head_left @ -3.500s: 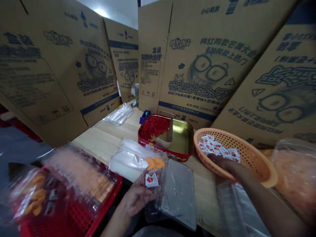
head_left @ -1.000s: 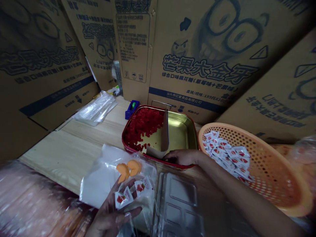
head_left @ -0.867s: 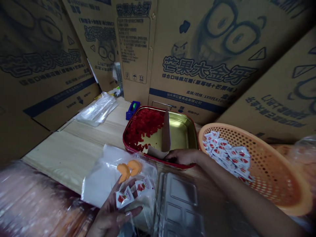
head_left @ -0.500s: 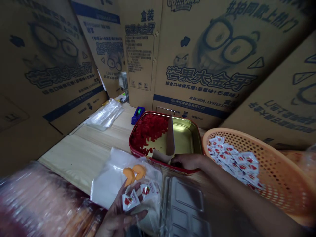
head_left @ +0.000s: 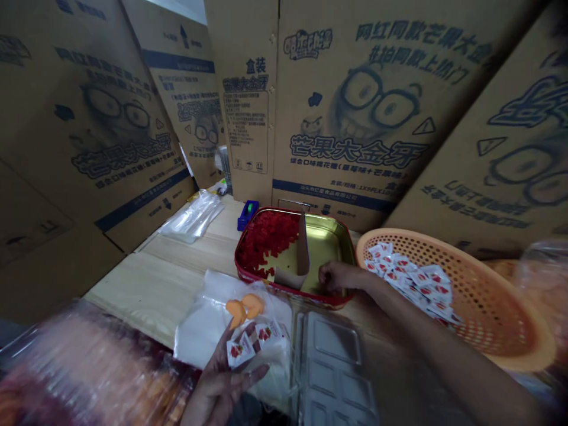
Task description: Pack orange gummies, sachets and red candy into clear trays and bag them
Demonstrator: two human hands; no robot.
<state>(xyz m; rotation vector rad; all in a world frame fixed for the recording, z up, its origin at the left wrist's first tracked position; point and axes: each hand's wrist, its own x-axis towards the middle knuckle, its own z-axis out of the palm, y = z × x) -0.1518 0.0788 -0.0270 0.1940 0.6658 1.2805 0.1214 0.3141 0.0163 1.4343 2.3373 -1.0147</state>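
My left hand (head_left: 222,378) is at the front, palm up, with two small white sachets (head_left: 240,350) with red strawberry prints resting in its half-curled fingers. Just beyond its fingertips, two orange curved candy pieces (head_left: 245,307) lie on a clear plastic bag (head_left: 195,331). My right hand (head_left: 335,277) is down in the gold right compartment of a red-rimmed tin (head_left: 331,236), fingers curled together; what they hold, if anything, is hidden. A cardboard strip (head_left: 302,251) divides the tin. Many small red pieces (head_left: 270,236) fill much of the left side.
To the right stands an orange perforated basket (head_left: 479,284) with many strawberry sachets. A clear compartment tray (head_left: 335,361) lies in front of the tin. A blue tape dispenser (head_left: 247,215) and plastic bags (head_left: 193,216) are at the back left. Printed cartons (head_left: 346,118) wall in the table.
My right hand has moved from the tin's front rim by the divider, rightward and deeper into the right compartment. My left hand keeps the sachets. The camera view has shifted slightly.
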